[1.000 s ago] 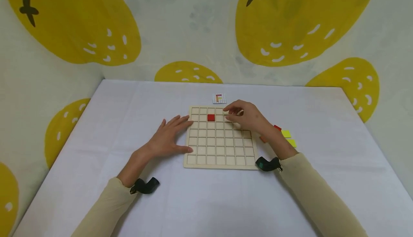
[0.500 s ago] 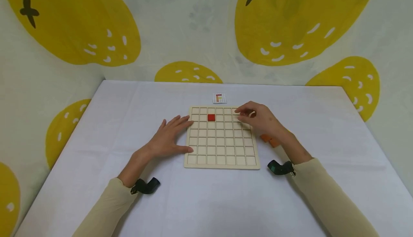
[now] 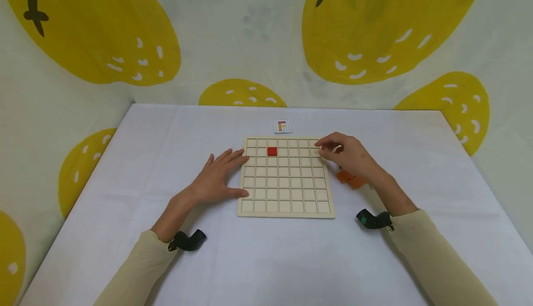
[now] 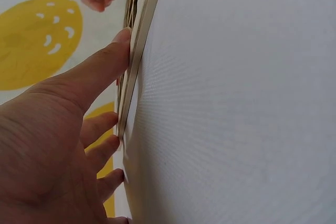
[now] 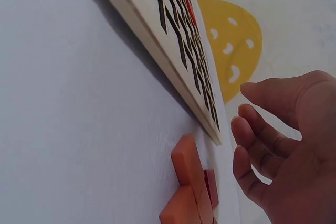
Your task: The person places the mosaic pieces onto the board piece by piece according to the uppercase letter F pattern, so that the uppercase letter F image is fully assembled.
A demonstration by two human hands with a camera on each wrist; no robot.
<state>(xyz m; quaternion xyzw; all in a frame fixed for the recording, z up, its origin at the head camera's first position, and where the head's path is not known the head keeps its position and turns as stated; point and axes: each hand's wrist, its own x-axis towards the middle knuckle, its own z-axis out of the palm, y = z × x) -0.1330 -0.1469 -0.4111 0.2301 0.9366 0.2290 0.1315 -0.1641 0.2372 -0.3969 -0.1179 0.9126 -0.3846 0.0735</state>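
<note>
A wooden grid board (image 3: 284, 214) lies flat on the white table, with one red square tile (image 3: 272, 151) seated in a cell of its second row from the back. My left hand (image 3: 216, 178) rests at the board's left edge, fingers spread; in the left wrist view its thumb (image 4: 107, 59) lies against the rim. Above the board's back right corner hovers my right hand (image 3: 345, 153). Its fingers are loosely bent, and the right wrist view shows a gap between thumb and fingertips with nothing in it. Orange tiles (image 5: 188, 163) lie just below this hand, beside the board.
Behind the board lies a small pattern card (image 3: 282, 126) with a coloured grid. A dark red tile (image 5: 211, 188) sits by the orange ones; the right forearm hides part of that pile in the head view. A fabric wall with yellow shapes (image 3: 243, 93) stands at the table's back.
My right hand has moved right across the board, from near its back middle to its back right corner, uncovering orange tiles and covering the yellow ones. The left hand has stayed put.
</note>
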